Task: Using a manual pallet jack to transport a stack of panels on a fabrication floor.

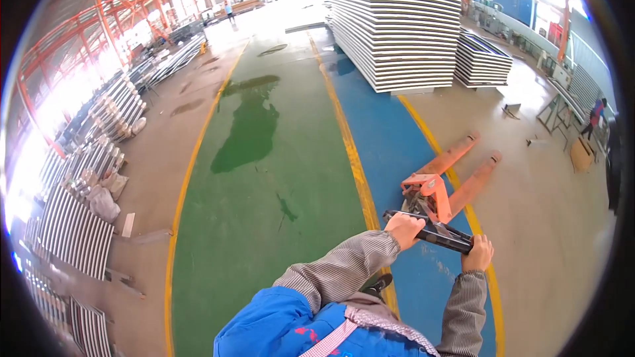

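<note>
An orange pallet jack [431,192] stands in front of me on the right, its two forks [477,180] pointing away and bearing nothing. Its black handle [442,238] tilts back toward my body. My left hand [405,229] is wrapped around the handle's left end, and my right hand [479,254] grips the right end. Both forearms are in grey striped sleeves. The jack straddles the yellow line between the blue lane and the beige floor.
A tall stack of white-edged panels [403,26] rises ahead, with a lower stack of frames [481,59] beside it. Bundled metal profiles [76,228] line the left side. Dark wet patches [248,132] mark the green lane. One person [594,119] is at far right, another [229,12] far ahead.
</note>
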`<state>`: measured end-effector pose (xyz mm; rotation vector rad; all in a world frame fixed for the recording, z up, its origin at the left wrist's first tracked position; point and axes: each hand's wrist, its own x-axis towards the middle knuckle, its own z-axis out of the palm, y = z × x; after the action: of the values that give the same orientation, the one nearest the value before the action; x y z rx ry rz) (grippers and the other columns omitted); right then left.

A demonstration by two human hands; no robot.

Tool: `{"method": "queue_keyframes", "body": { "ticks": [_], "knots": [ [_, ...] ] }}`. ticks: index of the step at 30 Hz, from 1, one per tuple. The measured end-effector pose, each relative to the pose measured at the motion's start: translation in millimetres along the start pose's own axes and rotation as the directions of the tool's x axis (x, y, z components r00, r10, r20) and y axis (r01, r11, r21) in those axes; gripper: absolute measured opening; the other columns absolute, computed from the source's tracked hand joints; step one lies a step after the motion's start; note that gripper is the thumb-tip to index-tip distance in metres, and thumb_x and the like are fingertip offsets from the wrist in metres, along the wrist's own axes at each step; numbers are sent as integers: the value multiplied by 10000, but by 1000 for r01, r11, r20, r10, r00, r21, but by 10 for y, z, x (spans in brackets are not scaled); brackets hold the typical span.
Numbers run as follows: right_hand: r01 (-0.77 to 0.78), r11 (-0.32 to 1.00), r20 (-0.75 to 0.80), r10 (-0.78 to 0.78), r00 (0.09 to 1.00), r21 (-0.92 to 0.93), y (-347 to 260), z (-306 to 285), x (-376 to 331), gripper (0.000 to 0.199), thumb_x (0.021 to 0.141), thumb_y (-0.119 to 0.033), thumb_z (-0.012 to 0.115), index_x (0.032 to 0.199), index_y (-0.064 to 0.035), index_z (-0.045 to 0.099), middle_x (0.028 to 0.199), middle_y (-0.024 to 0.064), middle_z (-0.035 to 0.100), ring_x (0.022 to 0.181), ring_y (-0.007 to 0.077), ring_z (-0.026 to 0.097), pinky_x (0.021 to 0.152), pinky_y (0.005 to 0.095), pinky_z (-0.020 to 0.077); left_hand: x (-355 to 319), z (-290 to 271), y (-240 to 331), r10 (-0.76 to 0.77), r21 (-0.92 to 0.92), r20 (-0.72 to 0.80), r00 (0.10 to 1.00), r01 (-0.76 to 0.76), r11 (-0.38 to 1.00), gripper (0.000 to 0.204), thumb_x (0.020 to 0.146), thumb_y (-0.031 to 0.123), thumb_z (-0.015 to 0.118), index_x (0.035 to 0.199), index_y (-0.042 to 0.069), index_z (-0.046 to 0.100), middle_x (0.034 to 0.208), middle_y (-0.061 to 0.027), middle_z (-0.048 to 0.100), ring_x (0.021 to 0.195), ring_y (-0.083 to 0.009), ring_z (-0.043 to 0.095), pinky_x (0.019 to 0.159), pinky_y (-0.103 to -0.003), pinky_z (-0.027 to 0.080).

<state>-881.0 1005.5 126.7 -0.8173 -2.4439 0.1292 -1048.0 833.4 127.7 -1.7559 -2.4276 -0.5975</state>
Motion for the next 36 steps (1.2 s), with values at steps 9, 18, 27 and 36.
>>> {"method": "queue_keyframes", "body": {
  "ticks": [9,18,27,36],
  "knots": [
    [-221,975,-172,213,962,-27,-11,-828,-2146,783,563,-62,682,1254,-54,313,1285,155,325,1186,304,310,983,418,216,-1173,-183,1207,67,-147,380,923,-11,989,344,663,363,638,782,57,536,691,-114,594,683,-287,597,629,-410,460],
    [-766,596,101,800,591,-240,527,-1786,-6559,534,638,-302,643,1087,-75,465,1089,128,473,1056,307,410,908,425,275,-1983,-127,2320,448,-604,796,408,485,632,277,817,302,532,686,76,438,480,-6,446,421,-99,436,411,-254,347],
    [-981,-154,-132,982,-137,-122,495,-3817,-9408,389,700,-325,605,1012,-99,546,1001,82,556,996,245,482,888,396,311,-2318,308,4959,367,-607,789,493,715,345,168,813,189,539,733,75,444,554,-22,458,464,-107,450,424,-247,375],
    [-961,-134,-134,976,-170,242,1478,-4127,-10474,346,713,-364,595,964,-126,579,936,33,612,909,227,551,830,387,368,-2609,1096,7260,321,-623,772,549,754,209,200,800,238,570,720,117,433,564,0,465,458,-100,441,401,-243,362]
  ]
}}
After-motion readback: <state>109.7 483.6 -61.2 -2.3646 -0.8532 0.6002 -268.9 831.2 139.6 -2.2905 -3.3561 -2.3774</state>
